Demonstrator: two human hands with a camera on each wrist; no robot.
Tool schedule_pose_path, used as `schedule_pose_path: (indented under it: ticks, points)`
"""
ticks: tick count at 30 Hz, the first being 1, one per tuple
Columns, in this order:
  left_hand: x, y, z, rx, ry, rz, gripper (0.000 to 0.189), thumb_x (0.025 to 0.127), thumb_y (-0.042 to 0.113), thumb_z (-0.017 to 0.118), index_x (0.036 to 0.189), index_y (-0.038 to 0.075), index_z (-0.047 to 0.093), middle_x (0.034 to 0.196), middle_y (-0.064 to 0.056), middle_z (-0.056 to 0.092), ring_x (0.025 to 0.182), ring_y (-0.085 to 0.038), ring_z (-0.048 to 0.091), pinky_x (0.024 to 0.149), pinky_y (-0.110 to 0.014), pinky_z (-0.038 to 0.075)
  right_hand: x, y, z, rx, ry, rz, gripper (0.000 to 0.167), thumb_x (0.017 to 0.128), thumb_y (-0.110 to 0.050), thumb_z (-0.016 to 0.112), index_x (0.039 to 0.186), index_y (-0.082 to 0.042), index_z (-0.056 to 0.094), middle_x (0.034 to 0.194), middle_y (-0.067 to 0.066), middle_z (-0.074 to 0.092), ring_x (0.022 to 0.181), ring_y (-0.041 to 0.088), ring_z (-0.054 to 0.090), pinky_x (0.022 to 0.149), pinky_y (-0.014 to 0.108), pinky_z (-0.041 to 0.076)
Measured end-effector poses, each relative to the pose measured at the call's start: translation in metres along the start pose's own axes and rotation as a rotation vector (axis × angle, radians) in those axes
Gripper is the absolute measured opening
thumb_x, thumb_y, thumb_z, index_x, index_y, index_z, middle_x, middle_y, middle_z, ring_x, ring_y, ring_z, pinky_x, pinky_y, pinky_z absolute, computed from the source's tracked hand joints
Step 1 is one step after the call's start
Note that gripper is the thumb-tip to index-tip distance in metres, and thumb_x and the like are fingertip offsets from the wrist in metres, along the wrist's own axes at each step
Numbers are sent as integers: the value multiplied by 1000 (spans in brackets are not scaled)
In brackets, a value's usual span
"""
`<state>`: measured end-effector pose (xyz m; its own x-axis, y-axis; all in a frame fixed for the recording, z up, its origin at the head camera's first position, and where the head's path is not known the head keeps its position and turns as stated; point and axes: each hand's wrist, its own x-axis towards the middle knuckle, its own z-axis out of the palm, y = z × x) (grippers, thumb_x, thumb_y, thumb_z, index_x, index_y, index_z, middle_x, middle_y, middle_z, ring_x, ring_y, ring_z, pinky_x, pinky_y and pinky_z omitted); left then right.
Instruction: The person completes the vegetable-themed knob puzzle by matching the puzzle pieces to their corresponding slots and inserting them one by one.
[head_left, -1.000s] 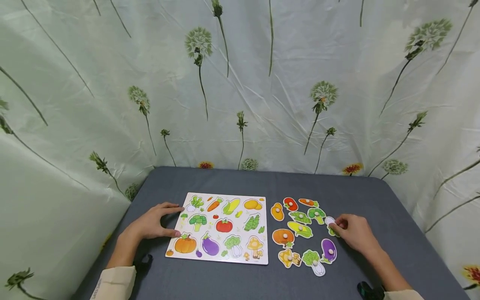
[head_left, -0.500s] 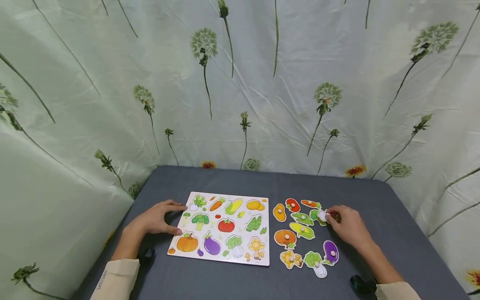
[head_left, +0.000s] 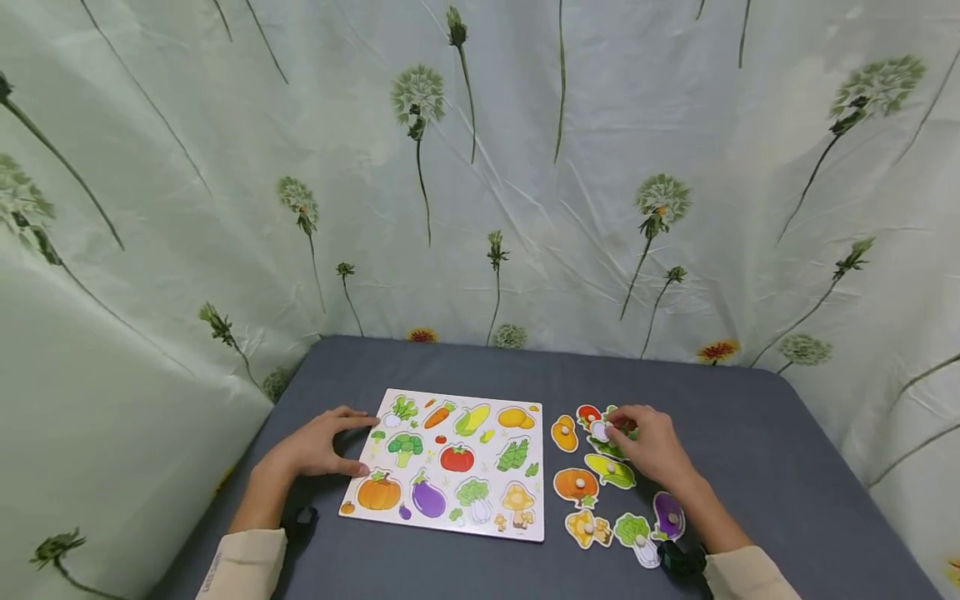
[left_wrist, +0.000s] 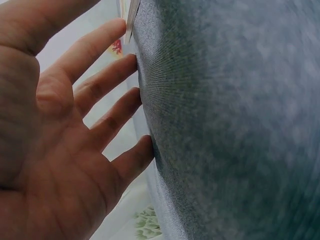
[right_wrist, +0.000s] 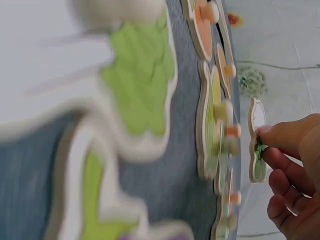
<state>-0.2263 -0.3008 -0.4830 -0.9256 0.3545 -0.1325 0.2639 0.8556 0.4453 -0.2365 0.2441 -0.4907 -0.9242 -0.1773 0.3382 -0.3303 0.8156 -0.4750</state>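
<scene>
My right hand (head_left: 651, 442) pinches a turnip puzzle piece (right_wrist: 258, 112), white with green leaves, between thumb and fingers. The right wrist view shows that piece raised off the table. In the head view it overlaps the tomato piece (head_left: 587, 412) and the pea pod piece (head_left: 609, 448); the hand mostly hides the carrot and broccoli pieces. A white vegetable puzzle board (head_left: 487, 477) lies flat at centre. Along its left edge rests my left hand (head_left: 318, 446), fingers spread and fairly straight, thumb and fingertips right at the border.
Right of the board lie more knobbed pieces: potato (head_left: 564, 434), corn (head_left: 610, 472), pumpkin (head_left: 576, 487), mushroom (head_left: 581, 527), bok choy (head_left: 636, 536) and eggplant (head_left: 668, 517). Behind the grey table (head_left: 450, 358) hangs a dandelion-print curtain (head_left: 450, 200).
My right hand has carried the turnip piece left from the right side of the loose pieces, passing over the broccoli. The left hand stays at the board; the head view has shifted slightly.
</scene>
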Motion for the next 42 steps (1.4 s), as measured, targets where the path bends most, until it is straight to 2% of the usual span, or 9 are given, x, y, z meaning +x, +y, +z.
schedule_pose_path:
  ticks: [6, 9, 15, 22, 27, 32, 42]
  points:
    - [0, -3, 3, -8, 5, -16, 87, 71, 55, 88, 146, 21, 61, 148, -19, 52, 138, -50, 44, 104, -75, 38, 10, -15, 15, 15, 25, -62, 13, 86, -11, 83, 97, -10, 78, 85, 0, 70, 76, 17, 61, 67, 30, 50]
    - [0, -4, 3, -12, 14, -18, 87, 71, 56, 88, 146, 22, 61, 148, -18, 52, 138, -50, 44, 104, -75, 38, 19, -25, 21, 36, 21, -56, 13, 86, -12, 84, 97, -11, 77, 85, -1, 70, 75, 17, 58, 66, 29, 47]
    - [-1, -4, 2, -24, 18, -19, 85, 69, 55, 89, 143, 22, 62, 148, -18, 53, 137, -49, 45, 104, -75, 38, 34, -44, 35, 99, -10, -64, 11, 87, -14, 83, 97, -13, 78, 88, -2, 72, 79, 16, 59, 68, 28, 47]
    - [-2, -5, 3, -29, 16, -30, 85, 69, 56, 89, 142, 23, 63, 149, -18, 52, 138, -49, 45, 105, -75, 38, 49, -70, 51, 152, -71, -86, 9, 90, -16, 80, 99, -15, 80, 91, -1, 74, 83, 15, 59, 74, 32, 48]
    - [0, -3, 4, -29, 18, -9, 84, 69, 55, 89, 142, 22, 63, 148, -18, 52, 136, -49, 45, 104, -74, 38, 58, -87, 66, 200, -73, -108, 10, 88, -14, 82, 98, -14, 81, 91, -2, 76, 83, 15, 60, 74, 31, 48]
    - [3, -3, 3, -33, 12, -15, 86, 69, 56, 89, 143, 23, 62, 148, -18, 52, 136, -48, 46, 103, -74, 39, 65, -101, 81, 248, -104, -93, 8, 90, -15, 81, 98, -15, 82, 90, -4, 76, 83, 12, 59, 74, 28, 47]
    - [2, -4, 1, -52, 1, -13, 84, 68, 53, 91, 142, 24, 63, 148, -17, 52, 137, -48, 45, 104, -75, 38, 77, -124, 109, 299, -111, -120, 8, 92, -17, 78, 99, -16, 82, 91, -4, 76, 84, 12, 61, 76, 29, 50]
